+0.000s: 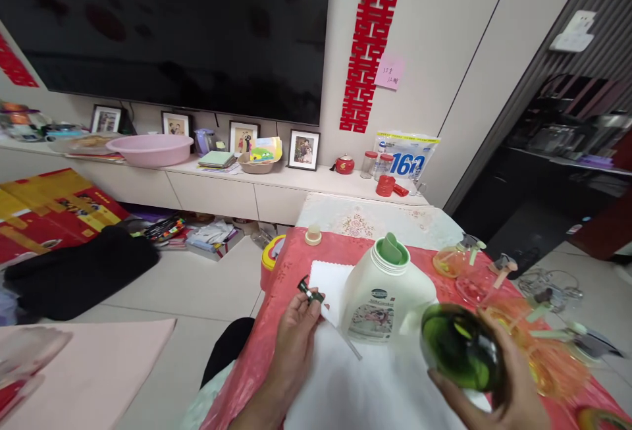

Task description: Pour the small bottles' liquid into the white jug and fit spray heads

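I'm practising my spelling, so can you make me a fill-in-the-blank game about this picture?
1. The pump is in the ____ hand.
2. The right hand holds a ____ bottle.
3. The sheet in front of the jug is ____.
4. The basin below the TV is ____.

Missing words: left; green; white; pink.

Red-covered table [287, 278] is carrying white sheet [320, 377], jug [380, 295] standing on it; pump bottles [448, 263] lining right side, cap [313, 236] sitting far left.
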`<state>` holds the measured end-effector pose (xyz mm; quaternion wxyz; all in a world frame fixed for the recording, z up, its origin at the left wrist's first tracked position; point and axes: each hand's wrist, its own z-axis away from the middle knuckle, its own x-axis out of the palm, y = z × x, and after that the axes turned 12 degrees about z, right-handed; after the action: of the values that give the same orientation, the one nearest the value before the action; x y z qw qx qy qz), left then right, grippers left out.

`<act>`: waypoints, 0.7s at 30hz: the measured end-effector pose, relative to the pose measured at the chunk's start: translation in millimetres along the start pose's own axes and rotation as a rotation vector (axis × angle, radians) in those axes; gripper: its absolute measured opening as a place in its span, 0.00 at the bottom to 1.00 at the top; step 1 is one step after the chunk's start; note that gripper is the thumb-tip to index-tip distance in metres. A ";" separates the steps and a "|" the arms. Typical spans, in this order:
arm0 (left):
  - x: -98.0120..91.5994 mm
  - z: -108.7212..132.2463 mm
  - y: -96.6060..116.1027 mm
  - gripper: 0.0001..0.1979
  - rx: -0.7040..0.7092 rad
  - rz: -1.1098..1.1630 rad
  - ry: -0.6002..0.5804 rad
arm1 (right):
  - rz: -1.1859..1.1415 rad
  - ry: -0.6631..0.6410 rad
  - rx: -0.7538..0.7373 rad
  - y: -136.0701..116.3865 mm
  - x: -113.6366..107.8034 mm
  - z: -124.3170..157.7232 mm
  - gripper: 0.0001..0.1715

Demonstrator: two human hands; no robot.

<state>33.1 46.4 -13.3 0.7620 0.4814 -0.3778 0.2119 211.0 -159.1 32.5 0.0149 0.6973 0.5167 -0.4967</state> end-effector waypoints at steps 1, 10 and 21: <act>-7.9 -2.5 -11.8 0.26 -0.004 -0.001 0.018 | 0.087 0.031 -0.098 -0.6 -7.9 -16.3 0.47; -49.2 -13.1 -57.8 0.25 0.005 -0.076 0.056 | 0.443 0.202 -0.690 -32.3 -38.6 -120.9 0.31; -54.0 -16.9 -59.4 0.25 -0.008 -0.113 0.019 | 0.715 0.245 -0.834 -59.8 -34.4 -141.9 0.36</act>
<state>46.4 37.2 -93.7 0.7783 0.4966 -0.3437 0.1717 264.1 -79.7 158.1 0.3966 0.8166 0.3988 -0.1296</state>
